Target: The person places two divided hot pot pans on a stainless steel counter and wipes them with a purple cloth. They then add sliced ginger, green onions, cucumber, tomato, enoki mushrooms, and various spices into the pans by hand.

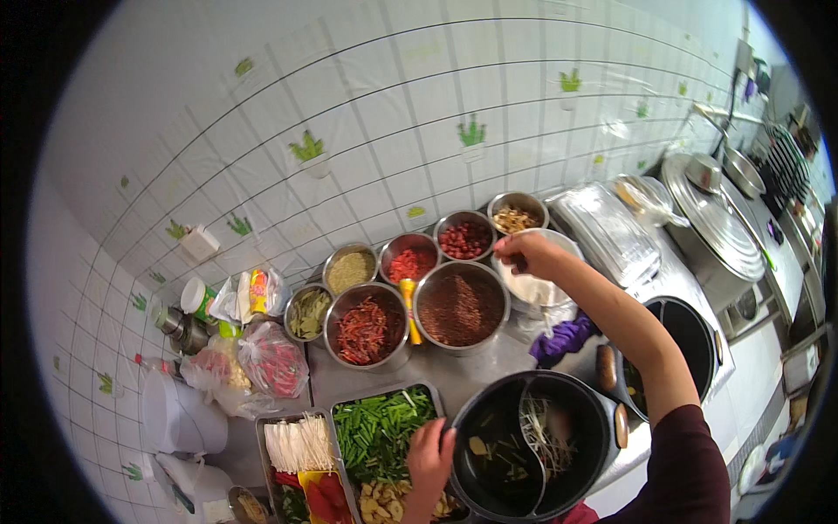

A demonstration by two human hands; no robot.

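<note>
A black divided hot pot [499, 501] stands before me, with an S-shaped metal divider. Its left half holds dark liquid with ginger slices and scallion; pale shreds [546, 445] lie in the right half. My left hand [431, 458] is on the pot's left side, where its fingers cover the handle. My right hand [531, 254] is raised over the white tub [543, 288] of pale contents, close to the steel bowl of red dates [465, 237]. Its fingers are curled together, and whether anything is between them is hidden.
Steel bowls hold dried chillies [366, 331], Sichuan peppercorns [461, 311] and bay leaves [309, 313]. Trays of chopped scallions [383, 419] and enoki mushrooms [298, 442] lie left of the pot. A second black pot [687, 327], a purple cloth [561, 339] and a lidded stockpot [713, 223] are rightward. Another person [785, 160] stands far right.
</note>
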